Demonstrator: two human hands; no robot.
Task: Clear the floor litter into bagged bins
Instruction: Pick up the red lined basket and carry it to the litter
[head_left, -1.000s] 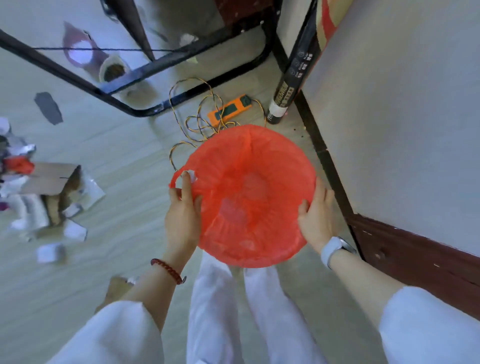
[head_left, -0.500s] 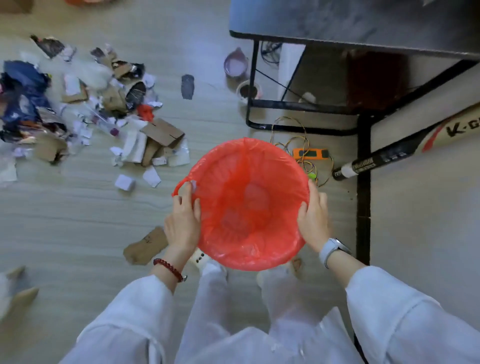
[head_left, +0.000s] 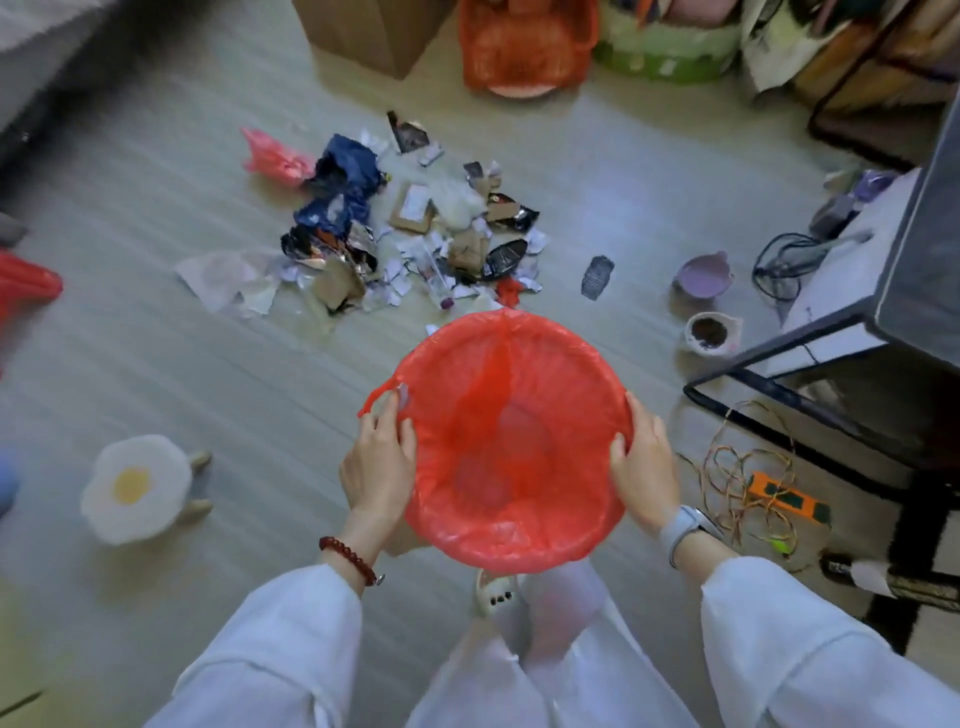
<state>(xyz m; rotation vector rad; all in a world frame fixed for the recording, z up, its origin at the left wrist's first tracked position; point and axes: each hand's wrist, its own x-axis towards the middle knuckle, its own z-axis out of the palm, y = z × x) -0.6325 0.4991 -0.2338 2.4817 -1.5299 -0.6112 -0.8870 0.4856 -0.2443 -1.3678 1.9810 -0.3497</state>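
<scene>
Two hands are carrying one bin (head_left: 511, 447), lined with a red bag, low over the floor (head_left: 156, 364) in front of the person's legs. Far to the left of the left hand (head_left: 378, 470), an egg-shaped stool (head_left: 136, 488) is standing, well clear of the carry. The left hand's grip is closing on the bin's left rim, fingers pinching a loose loop of the bag against the edge; that is probably keeping the liner from slipping into the bin. Between the two grips the bag is lying open and empty, its mouth stretched over the rim and facing up, ready to take rubbish. The right hand (head_left: 641, 470), a watch on its wrist, is clasping the opposite rim, thumb inside and fingers outside, so the bin is hanging level between the two holds.

Beyond both grips, ahead of the bin's far edge, the litter (head_left: 410, 228) is lying heaped on the floor: torn paper, cardboard scraps, dark wrappers and a blue bag, with a pink bag at its left end. None of it is in the bin yet. I judge the bin is being brought next to the heap so that scraps need only a short lift. To the right of the right grip, tangled wires (head_left: 743, 478) are lying beside a dark surface's frame (head_left: 779, 400), near enough to snag a foot.
</scene>
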